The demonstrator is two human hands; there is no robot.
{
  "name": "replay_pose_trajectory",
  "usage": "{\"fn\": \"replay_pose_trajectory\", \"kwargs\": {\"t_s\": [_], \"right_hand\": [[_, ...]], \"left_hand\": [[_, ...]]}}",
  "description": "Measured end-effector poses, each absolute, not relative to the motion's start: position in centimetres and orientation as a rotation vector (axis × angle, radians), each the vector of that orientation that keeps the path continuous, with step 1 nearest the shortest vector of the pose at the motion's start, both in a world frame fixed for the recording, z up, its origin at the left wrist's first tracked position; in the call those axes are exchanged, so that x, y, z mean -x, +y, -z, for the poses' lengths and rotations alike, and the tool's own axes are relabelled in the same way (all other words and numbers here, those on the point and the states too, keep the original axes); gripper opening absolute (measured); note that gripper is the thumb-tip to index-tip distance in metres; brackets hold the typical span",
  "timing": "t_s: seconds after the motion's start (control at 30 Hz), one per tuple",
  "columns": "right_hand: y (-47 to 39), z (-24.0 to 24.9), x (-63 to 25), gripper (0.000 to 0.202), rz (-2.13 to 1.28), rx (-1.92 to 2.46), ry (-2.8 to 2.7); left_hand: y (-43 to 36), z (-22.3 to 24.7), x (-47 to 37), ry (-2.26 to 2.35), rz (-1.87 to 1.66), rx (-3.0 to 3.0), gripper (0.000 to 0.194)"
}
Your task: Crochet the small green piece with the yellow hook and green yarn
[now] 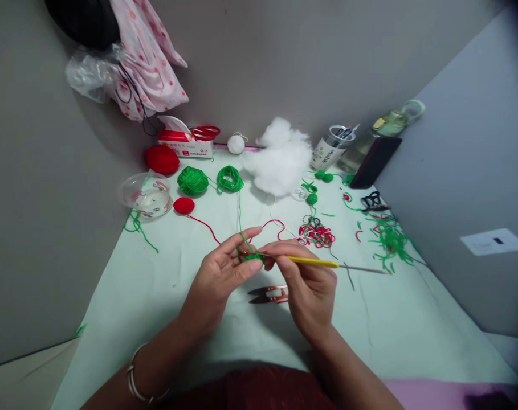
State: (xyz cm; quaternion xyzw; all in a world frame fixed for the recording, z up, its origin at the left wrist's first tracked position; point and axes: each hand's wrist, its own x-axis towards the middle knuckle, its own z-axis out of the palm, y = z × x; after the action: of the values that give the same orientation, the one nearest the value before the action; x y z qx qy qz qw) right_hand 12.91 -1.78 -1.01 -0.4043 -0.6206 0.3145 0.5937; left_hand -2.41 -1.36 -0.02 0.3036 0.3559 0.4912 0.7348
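My left hand (218, 273) pinches a small piece of green crochet work (254, 258) between thumb and fingers. Green yarn (240, 213) runs over its fingers from a loose green coil (229, 179) farther back. In my right hand (308, 279) is a crochet hook (314, 262) with a yellow grip, held like a pen. Its tip meets the green work, and its bare metal end points right. Under my hands lie orange-handled thread snips (269, 294), partly covered by the right hand.
Behind are a green yarn ball (192, 180), red yarn balls (162, 159), white stuffing (280, 156), and a clear bowl (150, 196). Tangled red yarn (316, 233) and green scraps (391, 239) lie to the right. A phone (376, 163) leans on a bottle (361, 148); walls enclose the table (156, 296).
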Motion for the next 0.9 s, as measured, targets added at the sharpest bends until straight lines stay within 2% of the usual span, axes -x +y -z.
{"fn": "replay_pose_trajectory", "kwargs": {"t_s": [0.07, 0.17, 0.27, 0.4, 0.6, 0.8, 0.9], "right_hand": [[-2.2, 1.3, -12.9, 0.032, -0.54, 0.952, -1.585], [-2.4, 1.3, -13.3, 0.041, -0.382, 0.941, -1.694], [-2.1, 0.9, -13.7, 0.029, -0.561, 0.928, -1.492], [-1.6, 0.7, -13.7, 0.018, -0.931, 0.889, -1.212], [-1.5, 1.4, -13.7, 0.015, -1.04, 0.884, -1.224], [-0.8, 0.8, -13.7, 0.013, -1.289, 0.779, -1.012], [-0.7, 0.4, -13.6, 0.016, -1.318, 0.76, -0.987]], "left_hand": [[-1.4, 0.2, 2.2, 0.791, -1.07, -0.633, 0.05], [-1.1, 0.3, 2.1, 0.718, -0.978, -0.471, 0.042], [-0.6, 0.2, 2.3, 0.644, -0.965, -0.373, 0.034], [-0.5, -0.1, 2.5, 0.667, -1.048, -0.439, 0.034], [-1.1, 0.1, 2.8, 0.719, -0.988, -0.683, 0.032], [-0.8, 0.6, 4.1, 0.672, -0.912, -0.815, 0.048], [-0.6, 0.6, 4.2, 0.703, -0.916, -0.838, 0.05]]}}
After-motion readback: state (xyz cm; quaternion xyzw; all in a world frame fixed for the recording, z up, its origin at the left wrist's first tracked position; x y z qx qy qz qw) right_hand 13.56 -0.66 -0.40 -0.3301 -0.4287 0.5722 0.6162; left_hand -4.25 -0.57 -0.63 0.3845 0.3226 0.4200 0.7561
